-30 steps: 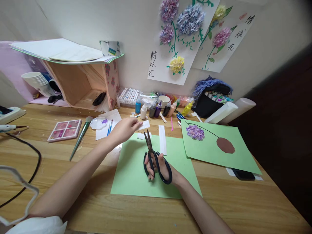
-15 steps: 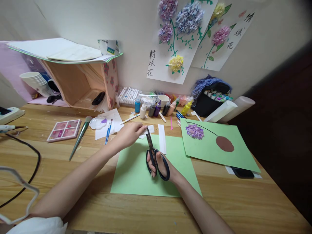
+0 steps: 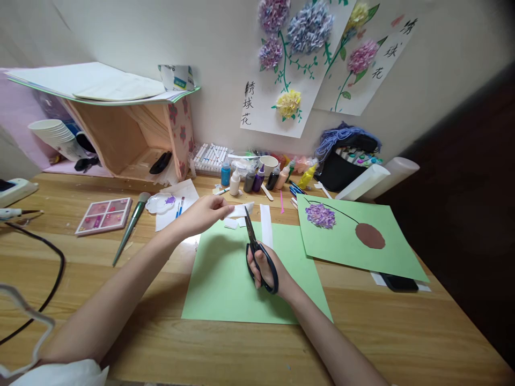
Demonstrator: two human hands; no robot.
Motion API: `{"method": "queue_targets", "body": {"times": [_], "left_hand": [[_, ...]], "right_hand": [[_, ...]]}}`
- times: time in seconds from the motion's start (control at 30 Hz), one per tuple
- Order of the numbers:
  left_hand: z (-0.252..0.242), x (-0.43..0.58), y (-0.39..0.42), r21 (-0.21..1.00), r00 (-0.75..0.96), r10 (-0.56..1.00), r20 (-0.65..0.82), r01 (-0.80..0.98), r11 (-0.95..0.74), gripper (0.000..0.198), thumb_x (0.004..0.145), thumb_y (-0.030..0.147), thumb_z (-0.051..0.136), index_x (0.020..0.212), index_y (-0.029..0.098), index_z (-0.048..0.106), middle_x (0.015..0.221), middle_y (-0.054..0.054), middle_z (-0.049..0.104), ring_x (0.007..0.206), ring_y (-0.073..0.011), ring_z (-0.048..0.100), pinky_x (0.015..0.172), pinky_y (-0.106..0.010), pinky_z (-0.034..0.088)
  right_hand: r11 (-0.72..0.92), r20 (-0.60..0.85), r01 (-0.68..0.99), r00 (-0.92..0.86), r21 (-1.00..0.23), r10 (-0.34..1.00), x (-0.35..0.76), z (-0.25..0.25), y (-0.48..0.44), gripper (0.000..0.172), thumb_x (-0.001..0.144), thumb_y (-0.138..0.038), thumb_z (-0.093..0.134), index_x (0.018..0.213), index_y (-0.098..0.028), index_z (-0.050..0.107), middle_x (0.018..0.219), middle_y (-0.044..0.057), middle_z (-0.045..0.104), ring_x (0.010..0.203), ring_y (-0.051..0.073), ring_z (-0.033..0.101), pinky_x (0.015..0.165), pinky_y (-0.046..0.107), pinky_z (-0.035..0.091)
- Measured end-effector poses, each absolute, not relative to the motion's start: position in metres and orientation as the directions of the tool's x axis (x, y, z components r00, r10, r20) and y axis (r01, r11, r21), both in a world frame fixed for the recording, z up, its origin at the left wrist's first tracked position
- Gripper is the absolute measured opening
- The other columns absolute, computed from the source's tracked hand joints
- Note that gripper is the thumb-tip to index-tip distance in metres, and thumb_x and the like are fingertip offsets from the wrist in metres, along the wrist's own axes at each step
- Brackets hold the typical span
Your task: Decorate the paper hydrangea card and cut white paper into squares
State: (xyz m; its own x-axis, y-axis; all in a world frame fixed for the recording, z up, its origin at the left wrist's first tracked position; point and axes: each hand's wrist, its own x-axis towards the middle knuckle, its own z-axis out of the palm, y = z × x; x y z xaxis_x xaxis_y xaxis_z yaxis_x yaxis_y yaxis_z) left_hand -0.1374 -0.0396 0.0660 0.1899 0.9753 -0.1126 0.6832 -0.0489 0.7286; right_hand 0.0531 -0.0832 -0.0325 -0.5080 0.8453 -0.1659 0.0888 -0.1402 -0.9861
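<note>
Person's left hand [image 3: 206, 214]: arm stretched forward, thumb and fingers pinching a white paper slip [image 3: 242, 209]; right hand [image 3: 270, 272]: forearm slanting inward, fingers through black-handled scissors [image 3: 251, 233], blades pointing away, beside the slip; green sheet [image 3: 217, 292] below right hand

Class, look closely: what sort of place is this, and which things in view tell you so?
Probably a craft table, perhaps at home or in a small studio. Bottles of different colours stand along the back, flower pictures hang above, and the right hand holds scissors.
</note>
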Motion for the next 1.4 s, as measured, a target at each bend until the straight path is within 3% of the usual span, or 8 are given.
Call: {"method": "queue_targets", "body": {"times": [0.27,0.57,0.87,1.17,1.4], "left_hand": [[0.067,-0.136,-0.041,0.766,0.241,0.962,-0.126,0.64,-0.06,0.031,0.078,0.042,0.049,0.061,0.017,0.049,0.056,0.003,0.045,0.054,-0.0108,0.038,0.051,-0.024,0.027],[0.067,-0.135,-0.041,0.755,0.238,0.965,-0.112,0.652,-0.074,0.031,0.076,0.045,0.051,0.062,0.017,0.053,0.055,0.003,0.045,0.053,-0.0117,0.04,0.051,-0.024,0.027],[0.064,-0.135,-0.039,0.747,0.214,0.972,-0.102,0.661,-0.067,0.032,0.078,0.044,0.05,0.062,0.016,0.053,0.058,0.001,0.051,0.055,-0.012,0.043,0.051,-0.024,0.029],[0.048,-0.136,-0.034,0.745,0.008,0.995,0.101,0.662,-0.081,0.031,0.081,0.043,0.05,0.067,0.016,0.057,0.067,-0.001,0.06,0.065,-0.015,0.052,0.059,-0.025,0.033],[0.041,-0.127,-0.037,0.77,0.011,0.994,0.107,0.632,-0.09,0.029,0.077,0.045,0.057,0.07,0.016,0.06,0.069,-0.002,0.064,0.066,-0.0158,0.056,0.059,-0.025,0.036]], "right_hand": [[-0.166,-0.125,-0.022,-0.559,-0.986,0.819,0.052,-0.044,-0.085,0.069,0.065,-0.084,0.027,0.079,-0.019,0.042,0.045,-0.009,0.039,0.032,0.007,0.039,0.036,0.02,0.037],[-0.159,-0.149,0.028,-0.548,-0.987,0.823,0.052,-0.036,-0.084,0.069,0.063,-0.085,0.029,0.076,-0.019,0.041,0.045,-0.009,0.039,0.033,0.007,0.038,0.036,0.02,0.038],[-0.103,-0.138,0.102,-0.435,-0.989,0.89,0.051,-0.037,-0.083,0.062,0.066,-0.081,0.037,0.071,-0.02,0.04,0.04,-0.01,0.037,0.027,0.006,0.037,0.029,0.017,0.03],[-0.252,-0.184,-0.028,-0.609,-0.967,0.772,0.048,-0.037,-0.094,0.073,0.061,-0.087,0.025,0.081,-0.019,0.042,0.048,-0.009,0.042,0.036,0.007,0.043,0.041,0.022,0.041],[-0.245,-0.198,0.004,-0.603,-0.97,0.773,0.045,-0.025,-0.094,0.072,0.058,-0.088,0.031,0.078,-0.02,0.041,0.045,-0.01,0.039,0.035,0.007,0.04,0.04,0.022,0.04]]}}
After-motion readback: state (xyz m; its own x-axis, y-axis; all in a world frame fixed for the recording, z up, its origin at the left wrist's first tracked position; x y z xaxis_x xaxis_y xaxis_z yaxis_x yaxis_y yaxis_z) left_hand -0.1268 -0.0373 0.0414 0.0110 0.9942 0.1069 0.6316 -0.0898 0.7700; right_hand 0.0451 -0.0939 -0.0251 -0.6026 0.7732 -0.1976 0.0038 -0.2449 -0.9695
